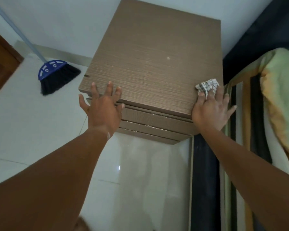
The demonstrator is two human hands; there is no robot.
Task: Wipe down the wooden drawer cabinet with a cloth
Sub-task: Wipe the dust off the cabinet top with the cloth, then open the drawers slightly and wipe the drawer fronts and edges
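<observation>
Two hands rest on the wooden drawer cabinet (150, 64) in the head view. The checked cloth (207, 86) lies bunched at the front right corner of the cabinet top, pinned under the fingertips of the right hand (210, 110); this grip is pressed flat onto the cloth, fingers spread, not curled around it. The left hand (102, 107) lies open near the front left edge, fingers apart and extended onto the top. Both forearms reach forward. A broom (55, 75) stands left of the cabinet, a bed (274, 100) right.
</observation>
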